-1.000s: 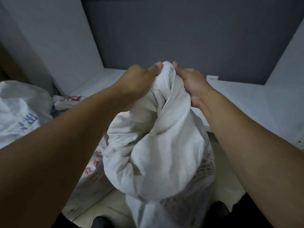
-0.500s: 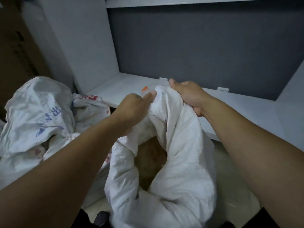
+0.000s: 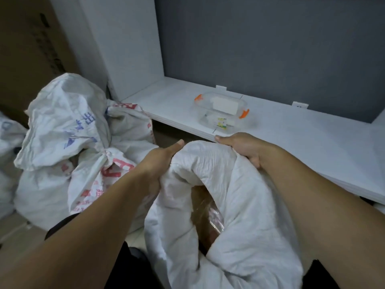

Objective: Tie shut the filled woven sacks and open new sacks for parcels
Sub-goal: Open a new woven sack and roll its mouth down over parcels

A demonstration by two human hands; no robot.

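Gripping the rolled mouth of a white woven sack [image 3: 250, 215] at lower centre of the frame, with the left hand [image 3: 159, 163] curled round the rim's left side, thumb on top, and the right hand [image 3: 241, 147] clenched on its far right. Showing inside, a brown parcel [image 3: 206, 205]. Heaped at left, tied white sacks [image 3: 62, 122] printed red and blue. Resting on the white shelf [image 3: 302, 138], upper centre, a clear plastic box [image 3: 221, 110] with orange clips.
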